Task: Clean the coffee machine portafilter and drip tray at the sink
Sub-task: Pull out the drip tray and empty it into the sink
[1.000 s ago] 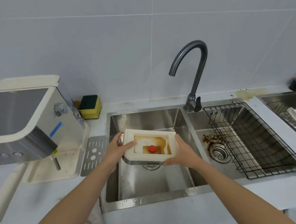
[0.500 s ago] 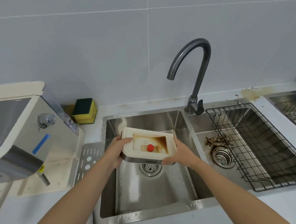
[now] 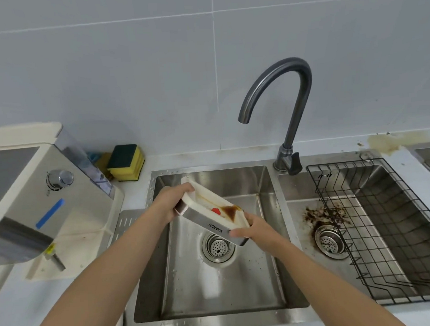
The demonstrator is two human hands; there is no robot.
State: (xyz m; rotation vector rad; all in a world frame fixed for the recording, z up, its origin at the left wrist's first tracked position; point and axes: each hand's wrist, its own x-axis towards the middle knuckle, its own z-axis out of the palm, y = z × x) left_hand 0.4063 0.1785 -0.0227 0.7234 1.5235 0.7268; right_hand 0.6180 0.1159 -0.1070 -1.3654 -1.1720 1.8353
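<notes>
The tray (image 3: 202, 219) was nearly level half a second ago; now it is tipped steeply, its right end low and its left end high, and the brown liquid (image 3: 230, 211) has run into the low corner.

The left hand's (image 3: 170, 203) fingers (image 3: 185, 188) curl over the tray's raised rim and grip that end. The right hand (image 3: 257, 229) holds the low end, thumb (image 3: 237, 234) pressed on the steel front and the other fingers hidden behind it. A red float (image 3: 215, 210) sits inside the white tub beside the liquid, and the steel front reads KONKA.

The tray hangs in the air over the left basin (image 3: 223, 294), above its drain (image 3: 218, 247), touching nothing but the hands. The tap (image 3: 293, 104) arches behind, its spout over the basin and no water showing.

The right basin (image 3: 311, 270) has coffee grounds (image 3: 320, 217) around its drain and a wire rack (image 3: 386, 228) in it. Left of the sink stands the machine (image 3: 36, 197), a perforated grate (image 3: 127, 221) beside its base and a sponge (image 3: 126, 162) behind by the wall.
</notes>
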